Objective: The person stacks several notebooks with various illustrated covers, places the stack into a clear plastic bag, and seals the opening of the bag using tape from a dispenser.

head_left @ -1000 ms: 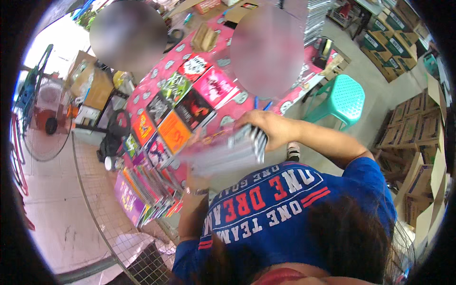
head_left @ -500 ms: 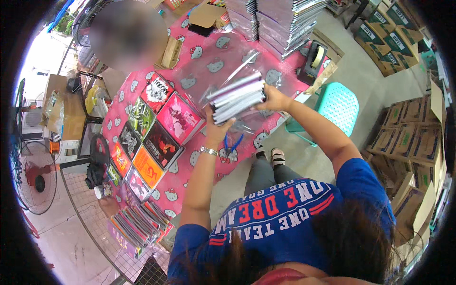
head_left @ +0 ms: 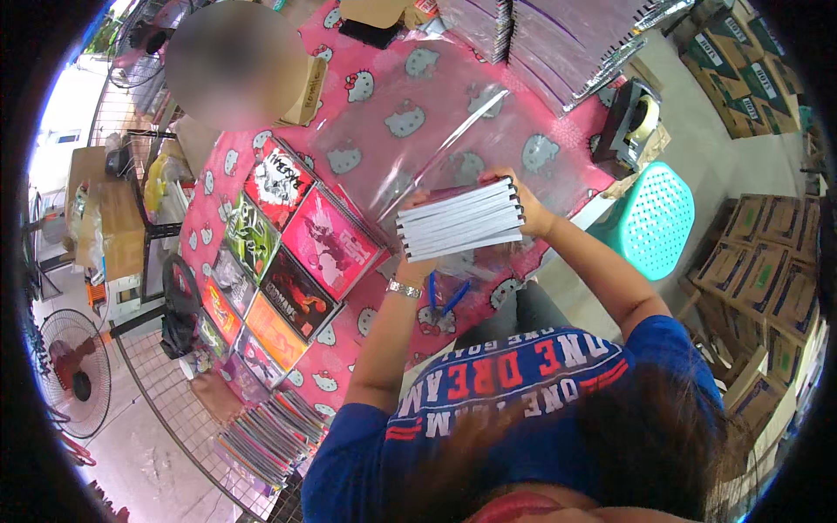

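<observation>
Both hands hold a stack of spiral-bound notebooks (head_left: 458, 222) over the table, its white page edges facing up and dark coils showing at the ends. My left hand (head_left: 417, 263) grips the left end, its fingers partly hidden by the stack. At the right end my right hand (head_left: 528, 207) is closed around the far corner. Beneath and beyond the stack lies a clear plastic sheet or bag (head_left: 370, 131). Blue-handled pliers (head_left: 449, 301) rest on the table just nearer than the stack.
Piles of colourful notebooks (head_left: 301, 292) cover the table's left side on a pink cartoon tablecloth (head_left: 327, 383). A tape dispenser (head_left: 629, 126) and tall notebook stacks (head_left: 567, 44) stand at the far right. A turquoise stool (head_left: 654, 222) is beside the table. Another person sits across, at far left.
The notebook stack has been turned so its page edges face up more squarely, and it has shifted slightly right in view. My head view has moved, and the plastic shows more fully.
</observation>
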`<action>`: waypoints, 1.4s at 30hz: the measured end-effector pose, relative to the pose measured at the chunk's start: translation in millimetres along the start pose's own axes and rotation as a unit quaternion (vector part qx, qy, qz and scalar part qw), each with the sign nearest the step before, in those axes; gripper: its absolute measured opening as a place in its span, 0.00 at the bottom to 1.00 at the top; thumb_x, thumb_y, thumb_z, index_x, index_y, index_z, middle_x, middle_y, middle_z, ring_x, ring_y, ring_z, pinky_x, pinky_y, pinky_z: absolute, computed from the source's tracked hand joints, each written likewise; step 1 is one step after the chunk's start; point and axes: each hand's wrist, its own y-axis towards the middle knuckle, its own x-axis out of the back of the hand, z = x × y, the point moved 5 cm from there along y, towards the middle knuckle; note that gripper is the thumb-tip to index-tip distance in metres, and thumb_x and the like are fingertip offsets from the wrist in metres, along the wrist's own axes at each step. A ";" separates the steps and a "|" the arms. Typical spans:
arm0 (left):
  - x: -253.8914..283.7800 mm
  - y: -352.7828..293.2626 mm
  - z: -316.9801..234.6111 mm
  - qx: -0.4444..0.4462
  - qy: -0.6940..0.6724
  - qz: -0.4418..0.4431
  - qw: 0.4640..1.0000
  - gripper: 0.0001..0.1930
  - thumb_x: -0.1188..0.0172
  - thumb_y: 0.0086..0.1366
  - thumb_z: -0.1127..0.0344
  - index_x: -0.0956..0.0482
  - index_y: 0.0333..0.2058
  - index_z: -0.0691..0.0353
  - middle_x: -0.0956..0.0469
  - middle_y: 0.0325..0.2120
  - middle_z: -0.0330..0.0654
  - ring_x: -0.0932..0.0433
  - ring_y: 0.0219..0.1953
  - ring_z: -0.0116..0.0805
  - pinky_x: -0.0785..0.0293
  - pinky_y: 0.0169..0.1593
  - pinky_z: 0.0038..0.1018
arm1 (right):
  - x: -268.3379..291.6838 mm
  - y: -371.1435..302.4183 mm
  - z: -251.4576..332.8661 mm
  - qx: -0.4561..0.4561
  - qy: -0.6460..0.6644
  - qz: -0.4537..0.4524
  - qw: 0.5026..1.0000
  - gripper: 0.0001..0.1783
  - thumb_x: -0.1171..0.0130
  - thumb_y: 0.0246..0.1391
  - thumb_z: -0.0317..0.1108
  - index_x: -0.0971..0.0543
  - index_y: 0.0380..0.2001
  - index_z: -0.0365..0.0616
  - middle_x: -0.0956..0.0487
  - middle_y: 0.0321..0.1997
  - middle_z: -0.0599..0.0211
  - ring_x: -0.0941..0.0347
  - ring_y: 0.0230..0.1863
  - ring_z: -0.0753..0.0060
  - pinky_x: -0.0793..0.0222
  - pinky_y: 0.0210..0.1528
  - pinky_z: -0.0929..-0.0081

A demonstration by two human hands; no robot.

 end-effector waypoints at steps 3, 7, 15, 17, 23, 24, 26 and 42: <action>-1.6 10.1 2.2 0.009 0.002 0.003 1.000 0.38 0.29 0.45 0.72 0.38 0.56 0.64 0.29 0.49 0.43 0.30 0.52 0.36 0.32 0.56 0.32 | 6.7 5.7 -6.0 -0.024 -0.058 0.057 0.996 0.40 0.29 0.35 0.37 0.38 0.52 0.41 0.28 0.47 0.54 0.29 0.50 0.53 0.33 0.51 0.62; 1.9 16.4 1.7 0.032 0.003 0.006 0.999 0.37 0.30 0.45 0.74 0.37 0.55 0.64 0.28 0.48 0.43 0.29 0.51 0.36 0.32 0.55 0.32 | 35.8 28.4 60.4 -0.066 -0.063 0.076 0.993 0.54 0.26 0.32 0.42 0.45 0.61 0.37 0.35 0.59 0.45 0.37 0.59 0.45 0.39 0.59 0.60; -1.0 15.6 -4.5 0.091 0.019 0.031 0.995 0.36 0.31 0.44 0.76 0.35 0.54 0.66 0.27 0.47 0.43 0.28 0.50 0.35 0.32 0.55 0.31 | 16.7 51.4 145.9 -0.015 -0.428 0.072 0.901 0.51 0.31 0.33 0.52 0.39 0.58 0.36 0.33 0.53 0.49 0.37 0.57 0.48 0.39 0.59 0.60; 1.6 18.8 -4.0 0.109 0.022 0.046 0.993 0.36 0.31 0.44 0.77 0.35 0.54 0.66 0.26 0.46 0.43 0.28 0.49 0.35 0.31 0.54 0.31 | 17.3 44.8 129.8 -0.005 -0.418 0.088 0.904 0.47 0.30 0.31 0.50 0.35 0.54 0.38 0.31 0.48 0.53 0.36 0.54 0.48 0.35 0.55 0.58; 43.6 63.9 4.9 0.243 0.002 0.180 0.953 0.35 0.32 0.43 0.79 0.34 0.53 0.67 0.25 0.45 0.43 0.27 0.48 0.35 0.31 0.54 0.31 | 63.2 89.0 101.4 -0.094 -0.320 -0.036 0.942 0.39 0.34 0.38 0.56 0.30 0.46 0.35 0.27 0.44 0.49 0.31 0.47 0.45 0.34 0.50 0.57; 53.9 81.6 3.2 0.256 -0.041 0.147 0.954 0.35 0.32 0.43 0.79 0.34 0.53 0.67 0.25 0.45 0.43 0.27 0.48 0.35 0.31 0.54 0.31 | 71.7 95.1 86.3 -0.132 -0.301 -0.056 0.943 0.40 0.35 0.41 0.59 0.29 0.45 0.32 0.26 0.42 0.46 0.29 0.45 0.44 0.33 0.49 0.56; 64.6 113.0 12.3 0.295 -0.149 0.056 0.942 0.30 0.36 0.44 0.79 0.30 0.50 0.68 0.24 0.42 0.43 0.26 0.45 0.34 0.30 0.49 0.29 | 72.8 107.0 37.0 -0.334 -0.217 -0.043 0.916 0.47 0.39 0.40 0.68 0.28 0.45 0.30 0.23 0.41 0.43 0.25 0.45 0.44 0.31 0.48 0.56; 66.0 142.6 71.7 0.374 -0.044 0.005 0.926 0.16 0.43 0.37 0.75 0.26 0.31 0.65 0.30 0.27 0.38 0.33 0.32 0.33 0.36 0.37 0.27 | -24.6 0.3 29.6 0.020 -0.277 0.311 0.909 0.22 0.42 0.46 0.47 0.25 0.42 0.46 0.25 0.45 0.59 0.30 0.50 0.56 0.36 0.48 0.55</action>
